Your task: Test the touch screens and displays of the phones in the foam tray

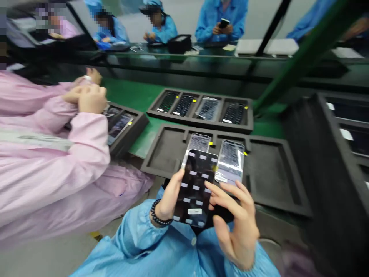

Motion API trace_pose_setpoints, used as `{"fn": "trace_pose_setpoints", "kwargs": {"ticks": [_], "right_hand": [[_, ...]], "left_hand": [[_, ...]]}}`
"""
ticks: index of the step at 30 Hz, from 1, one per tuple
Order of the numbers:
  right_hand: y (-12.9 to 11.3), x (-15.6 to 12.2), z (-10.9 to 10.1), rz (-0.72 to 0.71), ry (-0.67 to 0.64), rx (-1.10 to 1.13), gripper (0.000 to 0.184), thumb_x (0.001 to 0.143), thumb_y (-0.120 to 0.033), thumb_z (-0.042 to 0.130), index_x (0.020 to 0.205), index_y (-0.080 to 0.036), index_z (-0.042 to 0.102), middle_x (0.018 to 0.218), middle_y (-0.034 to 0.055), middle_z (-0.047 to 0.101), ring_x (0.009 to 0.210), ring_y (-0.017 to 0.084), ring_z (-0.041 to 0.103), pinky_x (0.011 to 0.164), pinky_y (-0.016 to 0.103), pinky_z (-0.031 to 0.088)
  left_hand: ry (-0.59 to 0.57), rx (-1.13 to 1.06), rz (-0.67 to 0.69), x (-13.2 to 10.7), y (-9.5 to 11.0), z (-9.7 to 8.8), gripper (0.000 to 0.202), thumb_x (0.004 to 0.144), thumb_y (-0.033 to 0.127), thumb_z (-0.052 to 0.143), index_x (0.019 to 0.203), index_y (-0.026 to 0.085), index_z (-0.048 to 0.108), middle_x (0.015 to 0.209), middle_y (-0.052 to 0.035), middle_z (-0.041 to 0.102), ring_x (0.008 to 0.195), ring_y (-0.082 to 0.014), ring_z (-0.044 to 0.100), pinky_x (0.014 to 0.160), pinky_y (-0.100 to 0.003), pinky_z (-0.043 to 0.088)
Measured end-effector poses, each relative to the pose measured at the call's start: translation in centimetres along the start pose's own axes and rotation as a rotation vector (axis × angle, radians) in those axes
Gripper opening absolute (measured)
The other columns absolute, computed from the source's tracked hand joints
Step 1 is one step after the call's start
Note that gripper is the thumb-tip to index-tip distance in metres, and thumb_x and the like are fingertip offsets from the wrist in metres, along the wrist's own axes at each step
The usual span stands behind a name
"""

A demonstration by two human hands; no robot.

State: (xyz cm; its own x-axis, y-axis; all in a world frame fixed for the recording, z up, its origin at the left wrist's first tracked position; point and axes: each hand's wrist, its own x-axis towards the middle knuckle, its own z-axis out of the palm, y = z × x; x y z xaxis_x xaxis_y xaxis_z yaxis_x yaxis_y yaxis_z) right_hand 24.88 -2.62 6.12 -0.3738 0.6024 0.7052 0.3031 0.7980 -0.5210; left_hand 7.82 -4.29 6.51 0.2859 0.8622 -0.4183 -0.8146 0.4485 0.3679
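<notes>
A smartphone (195,192) is in my left hand (170,192), gripped along its left edge, its screen facing up at me. Light rectangles spread over its dark screen, and a white label-like strip shows near the bottom. My right hand (238,219) is at the phone's right side with fingers apart; the index fingertip is at the screen, though whether it touches I cannot tell. Just beyond, a black foam tray (271,173) holds one phone (198,142), partly hidden behind the held one, and another phone (230,161) with a lit, glossy screen and a yellow tab.
A second foam tray (198,122) with several phones lies farther back on the green table (123,90). At left, a co-worker in a pink sleeve (86,154) sits beside another tray (129,132). Dark stacked trays (311,161) rise at right, below a slanting green post (300,57).
</notes>
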Motion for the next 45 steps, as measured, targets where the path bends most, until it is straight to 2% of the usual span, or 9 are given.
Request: {"fn": "trace_pose_setpoints", "kwargs": {"ticks": [4,9,12,18,25,28,32,39,45], "right_hand": [[-0.8,1.1,0.7,0.000,-0.057,-0.159,0.024,0.103,-0.030,0.041,0.114,-0.016,0.056,0.129,0.0107,0.071,0.132,0.022,0.050,0.126,0.048,0.022],[-1.6,1.9,1.6,0.009,-0.065,-0.233,0.027,0.104,-0.035,0.039,0.117,-0.017,0.055,0.133,0.0090,0.070,0.137,0.022,0.048,0.128,0.050,0.019],[-1.7,1.9,1.9,0.013,-0.070,-0.243,0.027,0.103,-0.035,0.041,0.119,-0.017,0.055,0.135,0.0080,0.068,0.139,0.021,0.048,0.128,0.051,0.019],[-1.2,0.8,1.7,0.086,0.039,-0.274,0.019,0.100,-0.029,0.042,0.111,-0.022,0.055,0.131,0.0055,0.071,0.132,0.021,0.054,0.126,0.050,0.023],[-0.8,0.0,1.5,0.158,0.132,-0.288,0.020,0.094,-0.018,0.046,0.112,-0.021,0.053,0.129,0.0061,0.072,0.126,0.022,0.056,0.123,0.051,0.029],[-0.8,-0.3,1.4,0.177,0.150,-0.302,0.021,0.092,-0.016,0.047,0.111,-0.022,0.054,0.127,0.0051,0.073,0.122,0.024,0.058,0.120,0.053,0.033],[-0.9,-1.0,1.3,0.109,0.184,-0.302,0.017,0.094,-0.018,0.044,0.104,-0.024,0.056,0.115,0.0016,0.078,0.111,0.023,0.061,0.116,0.050,0.037],[-0.6,-1.5,2.0,0.004,0.121,-0.257,0.021,0.098,-0.025,0.040,0.098,-0.023,0.061,0.109,0.0012,0.080,0.109,0.019,0.061,0.117,0.045,0.034],[-1.0,-0.6,2.7,-0.079,0.032,-0.226,0.025,0.098,-0.032,0.042,0.101,-0.024,0.065,0.115,0.0000,0.078,0.119,0.019,0.059,0.125,0.046,0.026]], "left_hand": [[0.312,0.135,0.134,-0.5,-0.4,0.3,0.038,0.091,0.042,0.055,0.108,0.015,0.075,0.111,-0.0058,0.077,0.130,-0.0228,0.061,0.123,-0.034,0.037],[0.463,0.272,0.238,-0.8,-1.7,-0.8,0.040,0.086,0.041,0.061,0.118,0.020,0.072,0.125,-0.0023,0.073,0.146,-0.0192,0.045,0.128,-0.029,0.031],[0.463,0.314,0.218,-1.0,-1.9,-0.9,0.039,0.084,0.043,0.063,0.114,0.021,0.074,0.125,-0.0017,0.073,0.148,-0.0203,0.043,0.128,-0.030,0.032],[0.443,0.311,0.220,-1.2,-1.2,0.2,0.034,0.076,0.047,0.069,0.093,0.019,0.078,0.114,-0.0015,0.077,0.143,-0.0266,0.049,0.126,-0.036,0.036],[0.329,0.180,0.050,-1.9,-1.0,0.8,0.046,0.086,0.051,0.058,0.110,0.016,0.075,0.121,-0.0064,0.074,0.136,-0.0305,0.056,0.122,-0.044,0.042],[0.365,0.193,0.095,-1.8,-0.8,0.5,0.042,0.084,0.050,0.061,0.105,0.016,0.077,0.117,-0.0054,0.076,0.135,-0.0310,0.056,0.120,-0.044,0.044],[0.418,0.271,0.147,-1.4,-0.6,0.0,0.034,0.082,0.048,0.063,0.091,0.018,0.077,0.106,-0.0021,0.078,0.134,-0.0295,0.058,0.119,-0.041,0.047],[0.511,0.260,0.176,-1.2,-0.4,-0.2,0.043,0.072,0.055,0.072,0.093,0.018,0.076,0.110,-0.0028,0.077,0.133,-0.0299,0.059,0.118,-0.042,0.047],[0.451,0.314,0.170,-1.3,-0.2,0.1,0.038,0.078,0.050,0.067,0.092,0.017,0.076,0.107,-0.0031,0.078,0.136,-0.0272,0.056,0.121,-0.038,0.044]]}}
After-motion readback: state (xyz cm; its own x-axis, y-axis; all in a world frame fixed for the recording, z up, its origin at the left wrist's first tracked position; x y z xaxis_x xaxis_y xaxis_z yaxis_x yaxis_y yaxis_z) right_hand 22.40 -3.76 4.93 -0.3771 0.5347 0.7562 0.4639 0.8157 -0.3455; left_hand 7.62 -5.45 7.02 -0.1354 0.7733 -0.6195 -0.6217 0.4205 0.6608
